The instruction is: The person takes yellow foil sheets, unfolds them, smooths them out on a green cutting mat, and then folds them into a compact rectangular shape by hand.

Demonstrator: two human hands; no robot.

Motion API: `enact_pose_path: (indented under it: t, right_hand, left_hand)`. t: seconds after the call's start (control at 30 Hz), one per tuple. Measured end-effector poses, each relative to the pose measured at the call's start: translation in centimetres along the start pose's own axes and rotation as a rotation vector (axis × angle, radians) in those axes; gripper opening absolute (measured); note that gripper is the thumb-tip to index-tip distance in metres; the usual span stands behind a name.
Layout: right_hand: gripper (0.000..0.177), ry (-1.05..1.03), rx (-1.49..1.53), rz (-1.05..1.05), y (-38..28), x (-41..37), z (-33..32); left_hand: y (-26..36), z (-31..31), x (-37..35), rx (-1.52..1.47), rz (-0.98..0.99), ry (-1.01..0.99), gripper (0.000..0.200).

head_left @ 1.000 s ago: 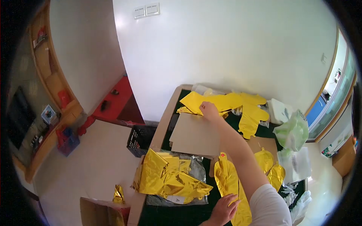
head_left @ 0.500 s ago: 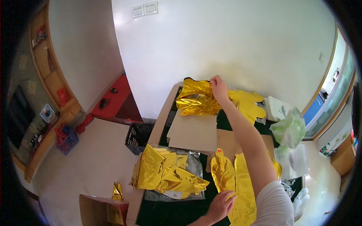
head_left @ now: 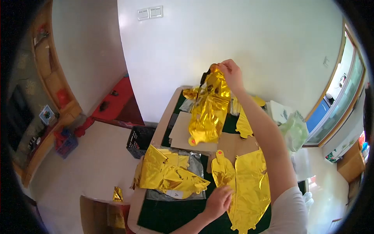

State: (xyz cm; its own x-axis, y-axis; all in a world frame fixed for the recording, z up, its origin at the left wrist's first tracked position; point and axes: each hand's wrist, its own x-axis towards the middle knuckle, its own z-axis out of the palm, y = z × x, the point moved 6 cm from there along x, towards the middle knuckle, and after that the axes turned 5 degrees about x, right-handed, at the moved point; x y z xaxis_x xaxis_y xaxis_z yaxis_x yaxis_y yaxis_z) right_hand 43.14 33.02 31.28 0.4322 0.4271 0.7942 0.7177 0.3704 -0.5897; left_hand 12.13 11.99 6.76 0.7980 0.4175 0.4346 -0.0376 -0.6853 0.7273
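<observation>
My right hand [head_left: 230, 74] pinches the top end of a flat gold foil balloon [head_left: 212, 109], which hangs crumpled above pale card sheets [head_left: 181, 130]. A black patch shows along its upper left edge, and a red dot marks its lower tab. Low at the front, my left hand [head_left: 219, 202] has loosely bent fingers beside another flat gold foil balloon [head_left: 251, 183] spread on the table; nothing shows in its grasp. Left of that hand, a pile of folded gold foil [head_left: 167, 171] lies on a clear plastic bag [head_left: 196, 165].
The dark green table top [head_left: 167, 216] has a pale border. More gold foil [head_left: 244, 123] and a light green plastic bag [head_left: 294, 130] are at the right. A black crate [head_left: 140, 142] and an open cardboard box [head_left: 97, 214] stand left of the table. A white wall rises behind.
My right hand has raised the gold foil balloon off the far end of the table, so it hangs. My left hand has shifted slightly left and up. The view has turned slightly.
</observation>
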Motion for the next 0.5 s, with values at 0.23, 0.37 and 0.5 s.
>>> enact_pose_path:
  t: [0.23,0.37,0.5]
  right_hand:
    - [0.010,-0.079,0.293,0.134,-5.2,1.0,-1.3]
    - [0.010,-0.004,0.308,0.072,-6.5,2.6,-3.5]
    - [0.012,0.268,0.036,-0.053,-7.7,5.1,-12.5]
  left_hand:
    - [-6.4,-13.0,14.7,0.245,-0.317,0.670,0.074]
    - [-19.4,-11.7,18.0,-0.145,-0.667,0.382,0.042]
    - [-15.1,-17.7,15.6,-0.148,-0.556,0.633,0.029]
